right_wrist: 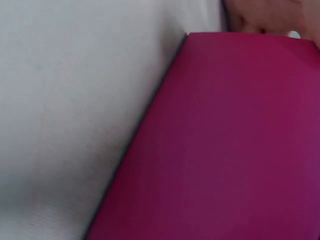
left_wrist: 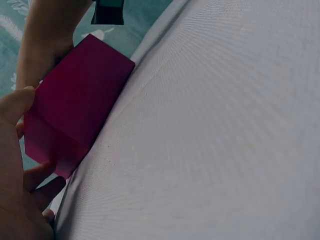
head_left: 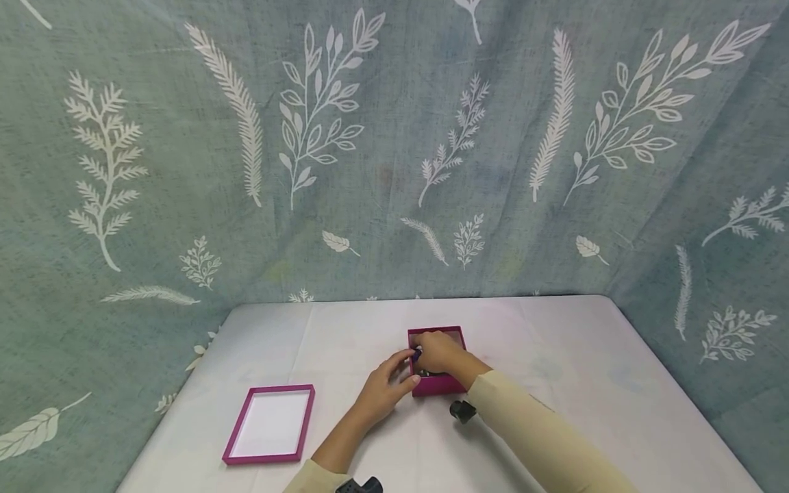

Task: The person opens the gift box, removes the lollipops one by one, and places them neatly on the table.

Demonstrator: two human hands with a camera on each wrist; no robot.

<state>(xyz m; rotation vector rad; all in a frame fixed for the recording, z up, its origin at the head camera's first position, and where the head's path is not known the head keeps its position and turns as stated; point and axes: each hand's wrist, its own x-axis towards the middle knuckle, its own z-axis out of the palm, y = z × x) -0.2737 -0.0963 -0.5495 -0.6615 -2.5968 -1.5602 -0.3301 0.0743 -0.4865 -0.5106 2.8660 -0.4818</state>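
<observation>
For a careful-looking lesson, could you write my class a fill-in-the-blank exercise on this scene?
1. The hand reaching inside the box is the person's ____.
2. The lid lies to the ____ of the box.
3. The leaves printed on the backdrop are ____.

Missing words: right; left; white.

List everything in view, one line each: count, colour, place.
Box: one, magenta, on the table, open on top.
Lid: one, magenta with white inside, left of the box, inside up.
Small items: count unclear, dark, in the box, partly hidden.
Table: one, white-covered, under everything.
Backdrop: teal, white leaf prints, behind the table.
Wrist cameras: two, black, at the wrists.
Sleeves: two, beige, on the arms.
Left hand: one, bare, at the box's left side.
Right hand: one, bare, reaching inside the box.
</observation>
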